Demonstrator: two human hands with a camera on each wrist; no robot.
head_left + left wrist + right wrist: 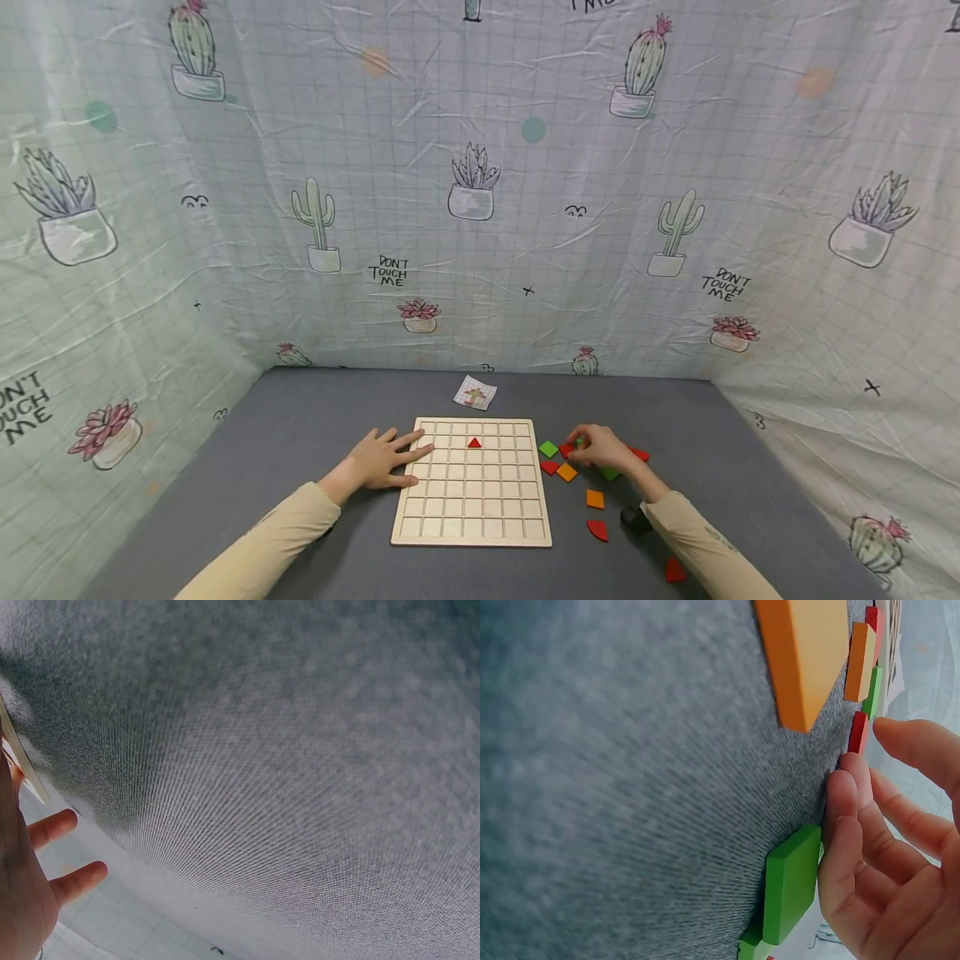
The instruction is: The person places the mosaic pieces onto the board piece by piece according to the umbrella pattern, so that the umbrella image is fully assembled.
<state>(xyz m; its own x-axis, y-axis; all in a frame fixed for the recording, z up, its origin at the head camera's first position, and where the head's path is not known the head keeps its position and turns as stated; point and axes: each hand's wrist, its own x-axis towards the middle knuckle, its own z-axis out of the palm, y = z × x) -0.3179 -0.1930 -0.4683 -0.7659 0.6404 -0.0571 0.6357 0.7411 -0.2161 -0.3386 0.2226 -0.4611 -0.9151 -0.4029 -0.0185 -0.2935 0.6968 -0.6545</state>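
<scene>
A pale wooden grid board (471,545) lies on the dark table with a red triangle (475,443) in one of its upper cells. My left hand (378,460) rests with spread fingers across the board's left edge. Right of the board, my right hand (597,447) reaches down among loose coloured tiles. In the right wrist view its fingertips are low at the table, right by a red tile (858,733), and the thumb stands apart from the other fingers. A green tile (791,885) lies beside those fingers. Part of the tile cluster is hidden under the right hand.
Nearer me lie an orange square (595,499), a red quarter-circle (597,531) and another red tile (675,570). A dark round object (634,520) sits by the right sleeve. Behind the board is a small printed card (475,392). A patterned curtain (480,250) surrounds the table.
</scene>
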